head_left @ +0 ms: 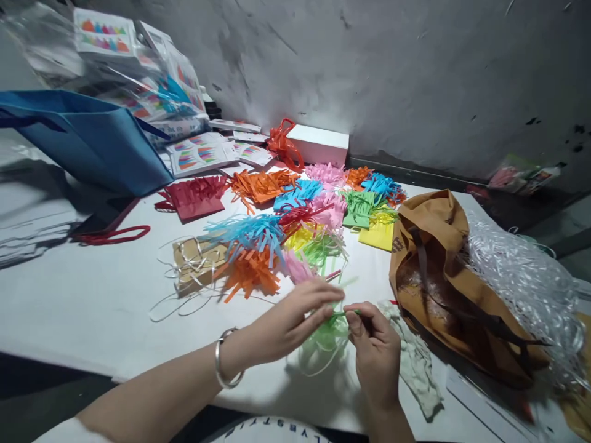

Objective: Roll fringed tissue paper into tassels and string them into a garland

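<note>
My right hand (376, 351) pinches a twisted bit of a green tissue-paper tassel (325, 337) between thumb and fingertips. My left hand (295, 320), with a silver bangle at its wrist, reaches in from the left. Its fingers are stretched out and slightly blurred, apart from the thumb, whose tip is at the green twist. Loose green strips hang below both hands, over a thin pale loop of string. Just beyond lie an orange tassel (253, 271), a light blue tassel (252, 234) and a pink tassel (298, 266).
Fringed paper bundles (330, 206) in several colours cover the table's middle. A cardboard piece wound with white string (196, 261) lies left. A blue bag (92, 141) and printed packs (203, 154) stand back left. At right are a brown bag (429, 246), shiny strips (517, 271) and a pale cloth (418, 363).
</note>
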Available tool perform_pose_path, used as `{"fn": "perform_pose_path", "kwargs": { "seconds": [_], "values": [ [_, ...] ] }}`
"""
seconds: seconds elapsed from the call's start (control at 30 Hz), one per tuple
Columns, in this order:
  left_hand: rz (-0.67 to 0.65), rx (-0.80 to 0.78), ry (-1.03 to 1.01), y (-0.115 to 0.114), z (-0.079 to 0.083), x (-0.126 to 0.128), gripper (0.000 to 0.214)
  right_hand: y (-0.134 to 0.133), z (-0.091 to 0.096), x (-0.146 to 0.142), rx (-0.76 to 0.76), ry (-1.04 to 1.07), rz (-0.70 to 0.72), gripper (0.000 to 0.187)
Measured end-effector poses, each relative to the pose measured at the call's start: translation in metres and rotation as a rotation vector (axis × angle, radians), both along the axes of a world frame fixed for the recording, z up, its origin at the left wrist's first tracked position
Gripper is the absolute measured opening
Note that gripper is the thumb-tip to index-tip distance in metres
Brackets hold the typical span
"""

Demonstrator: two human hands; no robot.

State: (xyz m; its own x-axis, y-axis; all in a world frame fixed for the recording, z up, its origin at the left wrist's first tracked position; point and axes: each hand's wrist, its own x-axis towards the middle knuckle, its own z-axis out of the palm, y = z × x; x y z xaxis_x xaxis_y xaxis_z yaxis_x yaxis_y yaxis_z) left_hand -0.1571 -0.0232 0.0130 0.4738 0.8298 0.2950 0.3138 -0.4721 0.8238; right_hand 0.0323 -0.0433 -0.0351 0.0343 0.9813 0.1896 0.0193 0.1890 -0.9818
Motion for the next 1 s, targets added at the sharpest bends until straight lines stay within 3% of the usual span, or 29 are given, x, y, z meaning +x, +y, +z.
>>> {"fn": "perform_pose_path", "kwargs": {
  "seconds": [0.07, 0.13, 0.27, 0.4, 0.5, 0.73, 0.87, 1.0],
  "values": [
    [-0.047, -0.192, -0.092, -0.005, -0.006, 0.009, 0.032, -0.005, 0.001, -0.002, -0.039, -0.024, -0.039, 0.024],
    [0.019, -0.365, -0.204, -0.008, -0.014, 0.014, 0.037, -0.01, 0.002, -0.003, -0.086, -0.07, -0.094, 0.029],
    [0.181, -0.461, -0.348, -0.012, -0.026, 0.014, 0.037, -0.019, 0.003, -0.001, 0.006, -0.26, -0.048, 0.028],
    [0.225, -0.397, -0.36, -0.013, -0.029, 0.012, 0.033, -0.026, 0.007, -0.002, 0.205, -0.443, -0.049, 0.025],
    [0.233, -0.322, -0.321, -0.015, -0.029, 0.013, 0.028, -0.028, 0.01, -0.005, 0.246, -0.505, -0.058, 0.025],
    [0.246, -0.152, -0.21, -0.019, -0.034, 0.014, 0.016, -0.026, 0.015, -0.006, 0.197, -0.594, -0.037, 0.027],
    [0.249, 0.069, -0.098, -0.02, -0.039, 0.013, 0.012, -0.027, 0.019, -0.002, 0.155, -0.615, 0.008, 0.029],
    [0.183, 0.24, 0.001, -0.021, -0.044, 0.011, 0.014, -0.026, 0.018, 0.001, -0.062, -0.465, 0.063, 0.027]
  ]
}}
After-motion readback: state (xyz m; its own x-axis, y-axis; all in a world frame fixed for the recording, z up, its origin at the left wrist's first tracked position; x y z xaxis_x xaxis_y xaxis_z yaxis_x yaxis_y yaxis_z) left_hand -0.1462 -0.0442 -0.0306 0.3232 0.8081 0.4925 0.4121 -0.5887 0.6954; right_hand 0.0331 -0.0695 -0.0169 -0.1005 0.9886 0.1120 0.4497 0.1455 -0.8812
